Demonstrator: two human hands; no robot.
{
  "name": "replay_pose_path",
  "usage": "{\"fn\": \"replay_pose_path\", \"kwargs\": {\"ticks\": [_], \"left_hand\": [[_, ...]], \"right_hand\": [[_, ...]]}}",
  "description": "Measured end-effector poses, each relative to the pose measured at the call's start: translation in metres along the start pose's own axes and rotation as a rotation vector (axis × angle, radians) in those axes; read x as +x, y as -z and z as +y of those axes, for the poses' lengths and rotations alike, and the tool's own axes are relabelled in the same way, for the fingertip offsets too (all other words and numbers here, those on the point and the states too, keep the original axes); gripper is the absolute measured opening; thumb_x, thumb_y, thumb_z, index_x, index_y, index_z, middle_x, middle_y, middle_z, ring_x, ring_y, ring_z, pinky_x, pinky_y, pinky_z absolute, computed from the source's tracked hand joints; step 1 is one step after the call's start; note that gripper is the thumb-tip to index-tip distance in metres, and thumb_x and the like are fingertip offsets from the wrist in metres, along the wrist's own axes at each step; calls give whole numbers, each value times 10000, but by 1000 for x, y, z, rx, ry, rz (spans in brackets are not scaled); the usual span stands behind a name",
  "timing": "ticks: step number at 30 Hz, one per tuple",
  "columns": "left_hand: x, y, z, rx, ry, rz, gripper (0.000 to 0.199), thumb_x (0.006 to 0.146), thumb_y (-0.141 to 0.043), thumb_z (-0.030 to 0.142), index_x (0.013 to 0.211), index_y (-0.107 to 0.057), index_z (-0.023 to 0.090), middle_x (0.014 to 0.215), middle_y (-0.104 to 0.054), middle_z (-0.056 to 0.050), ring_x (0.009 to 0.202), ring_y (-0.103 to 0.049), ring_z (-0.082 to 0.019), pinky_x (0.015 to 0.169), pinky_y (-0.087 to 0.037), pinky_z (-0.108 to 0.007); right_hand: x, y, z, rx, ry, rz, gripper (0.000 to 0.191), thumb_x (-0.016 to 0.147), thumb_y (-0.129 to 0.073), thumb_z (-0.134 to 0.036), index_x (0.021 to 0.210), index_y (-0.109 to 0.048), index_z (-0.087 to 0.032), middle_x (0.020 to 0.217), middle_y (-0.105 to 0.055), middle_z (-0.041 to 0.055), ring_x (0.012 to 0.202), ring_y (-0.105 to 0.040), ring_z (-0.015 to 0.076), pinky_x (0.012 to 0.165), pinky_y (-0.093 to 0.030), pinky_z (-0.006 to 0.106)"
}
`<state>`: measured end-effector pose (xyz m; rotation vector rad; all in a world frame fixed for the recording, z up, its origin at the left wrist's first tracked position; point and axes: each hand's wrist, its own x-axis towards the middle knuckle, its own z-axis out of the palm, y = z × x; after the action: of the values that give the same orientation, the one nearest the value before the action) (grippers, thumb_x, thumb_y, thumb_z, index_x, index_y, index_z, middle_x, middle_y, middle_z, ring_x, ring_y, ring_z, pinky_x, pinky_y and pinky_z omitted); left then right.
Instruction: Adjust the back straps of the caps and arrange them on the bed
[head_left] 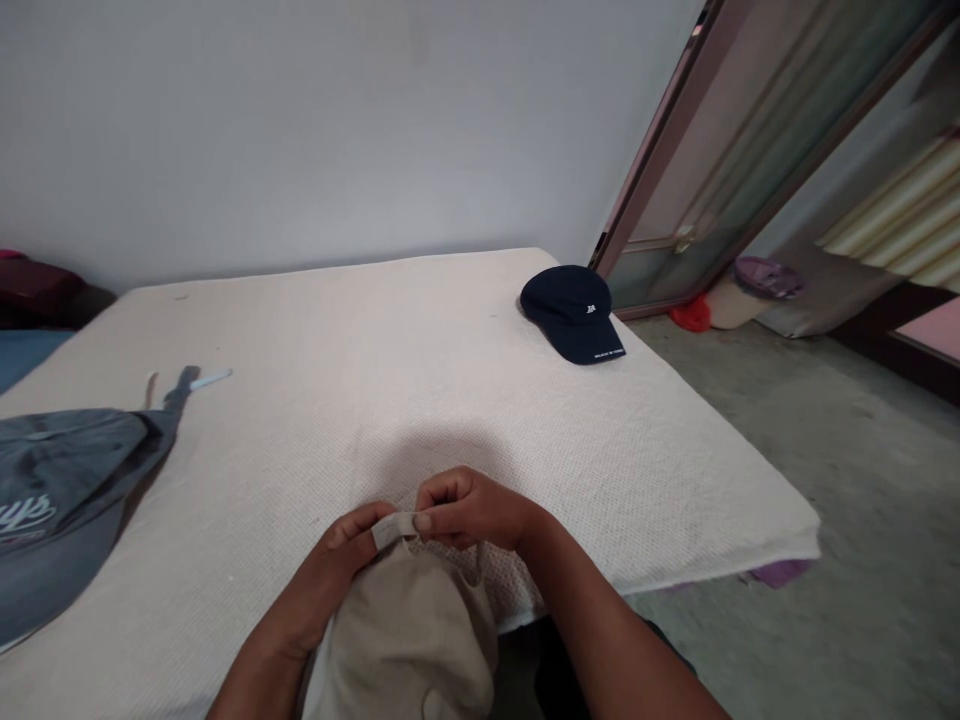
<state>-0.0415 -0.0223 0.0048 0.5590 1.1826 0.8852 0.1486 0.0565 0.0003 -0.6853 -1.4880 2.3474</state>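
A beige cap (pixel 409 630) is held at the near edge of the cloth-covered surface, its back strap (pixel 394 528) turned up toward me. My left hand (pixel 341 560) grips the strap's left end and the cap's side, fingers closed. Pinched between the thumb and fingers of my right hand (pixel 469 508) is the strap's other end. The cap's lower part runs out of view at the bottom. On the left lies a grey cap (pixel 67 480) with white lettering, its strap sticking up. A navy cap (pixel 570 305) with a small white logo rests at the far right corner.
The white textured cloth (pixel 315 340) covers the bed-like surface, which meets a pale wall (pixel 337 130). Dark red and blue items (pixel 37 295) sit at far left. Right of it are a concrete floor (pixel 750 410), a glazed door and a bin with a purple liner (pixel 765 280).
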Motion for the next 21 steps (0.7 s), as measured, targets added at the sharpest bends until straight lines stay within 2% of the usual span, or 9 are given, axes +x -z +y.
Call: {"fn": "replay_pose_path", "kwargs": {"ticks": [13, 21], "left_hand": [[-3, 2, -1, -31, 85, -44, 200, 681, -753, 296, 835, -706, 178, 678, -666, -10, 575, -565, -107, 562, -423, -201], [-4, 0, -1, -52, 96, 47, 265, 630, -792, 327, 850, -716, 202, 732, -714, -16, 620, -609, -128, 610, -455, -225]], "right_hand": [[0, 3, 0, -58, -10, -62, 273, 734, -683, -388, 726, -605, -127, 500, -444, -72, 430, -353, 33, 407, -263, 176], [0, -1, -1, -8, 3, -34, 239, 750, -670, -347, 688, -581, -134, 503, -419, -78, 415, -315, 29, 392, -229, 182]]}}
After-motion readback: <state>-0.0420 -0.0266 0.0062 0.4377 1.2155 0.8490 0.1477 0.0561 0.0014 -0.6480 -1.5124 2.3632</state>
